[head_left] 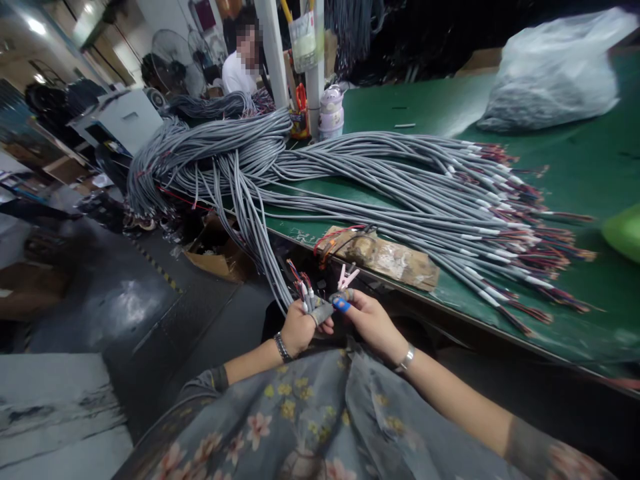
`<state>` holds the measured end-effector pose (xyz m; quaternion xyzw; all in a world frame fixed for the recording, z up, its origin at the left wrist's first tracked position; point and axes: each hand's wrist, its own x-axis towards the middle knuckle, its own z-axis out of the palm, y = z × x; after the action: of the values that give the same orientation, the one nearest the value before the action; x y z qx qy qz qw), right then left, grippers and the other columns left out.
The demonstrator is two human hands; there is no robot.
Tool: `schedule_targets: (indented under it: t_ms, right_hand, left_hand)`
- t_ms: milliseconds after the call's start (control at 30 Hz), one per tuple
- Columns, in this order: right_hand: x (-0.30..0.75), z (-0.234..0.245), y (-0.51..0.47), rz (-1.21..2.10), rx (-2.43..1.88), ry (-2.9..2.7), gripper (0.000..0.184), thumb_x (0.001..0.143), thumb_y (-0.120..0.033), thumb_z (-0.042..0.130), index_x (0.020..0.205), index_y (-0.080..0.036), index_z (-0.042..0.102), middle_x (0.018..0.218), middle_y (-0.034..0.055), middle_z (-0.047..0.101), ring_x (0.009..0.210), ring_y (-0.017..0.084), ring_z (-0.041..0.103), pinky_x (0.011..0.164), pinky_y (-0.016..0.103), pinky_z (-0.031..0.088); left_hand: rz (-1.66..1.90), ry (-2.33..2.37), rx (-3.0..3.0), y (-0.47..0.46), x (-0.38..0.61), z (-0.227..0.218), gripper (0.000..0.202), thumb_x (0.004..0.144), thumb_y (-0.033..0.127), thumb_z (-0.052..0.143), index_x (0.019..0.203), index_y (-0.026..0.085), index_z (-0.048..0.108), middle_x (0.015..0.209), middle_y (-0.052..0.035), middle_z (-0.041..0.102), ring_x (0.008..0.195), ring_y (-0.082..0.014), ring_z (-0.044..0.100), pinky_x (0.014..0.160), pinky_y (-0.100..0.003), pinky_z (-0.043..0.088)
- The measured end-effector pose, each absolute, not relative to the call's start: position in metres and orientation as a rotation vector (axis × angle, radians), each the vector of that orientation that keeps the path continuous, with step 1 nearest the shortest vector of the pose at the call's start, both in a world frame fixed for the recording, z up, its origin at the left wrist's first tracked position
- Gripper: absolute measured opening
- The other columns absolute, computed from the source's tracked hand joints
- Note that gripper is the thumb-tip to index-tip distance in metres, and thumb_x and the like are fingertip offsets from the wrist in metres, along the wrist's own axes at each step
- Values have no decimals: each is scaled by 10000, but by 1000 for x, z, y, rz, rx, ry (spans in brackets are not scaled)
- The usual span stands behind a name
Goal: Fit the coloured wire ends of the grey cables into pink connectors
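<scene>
Head view, lower centre: the step in hand seems to be working on cable ends [304, 290], the left hand [301, 327] closed around a bunch of them and the right hand [369, 319] pinched narrow beside it, though what it pinches I cannot tell; the next move probably calls for a steady left grip. Counted: two hands, one pink forked piece [347, 277] near the right fingertips, one board [400, 261] at centre, one plastic bag [553, 73] upper right, and grey cables [380, 175] too many to count.

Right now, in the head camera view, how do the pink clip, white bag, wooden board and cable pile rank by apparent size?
Largest to smallest:
1. Cable pile
2. White bag
3. Wooden board
4. Pink clip
</scene>
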<state>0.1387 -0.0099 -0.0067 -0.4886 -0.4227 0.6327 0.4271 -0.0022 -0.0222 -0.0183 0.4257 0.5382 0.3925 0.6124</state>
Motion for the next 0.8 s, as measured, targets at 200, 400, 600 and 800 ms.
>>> schedule_targets:
  t_ms: [200,400,600,800]
  right_hand:
    - [137,-1,-14,1681,-1187,-920,503,471,-627,772,627,-201,553,508,-29,537,457,97,392,473,272,376]
    - [139,-4,-16,1653,-1144,-952,461,528,-605,759,626,-202,557,529,-26,529,478,106,412,482,271,377]
    - [135,2,-14,1768,-1082,-948,438,551,-573,757,681,-215,539,519,-26,556,474,131,477,504,297,415]
    - [131,3,-14,1821,-1065,-850,393,552,-506,770,657,-216,525,491,-29,558,452,122,466,493,287,394]
  left_hand:
    - [923,1277,974,-22,-2,-14,439,651,568,669,558,146,592,507,-32,605,433,-115,558,440,-217,407]
    - [947,1302,971,-22,-1,-11,441,639,575,667,535,155,581,492,-27,596,426,-112,556,428,-208,396]
    - [928,1291,997,-22,-1,-15,447,643,576,667,525,157,564,477,-18,587,408,-105,540,426,-208,410]
    - [924,1273,989,-23,-2,-15,441,636,570,681,532,156,570,477,-17,587,410,-106,539,430,-211,421]
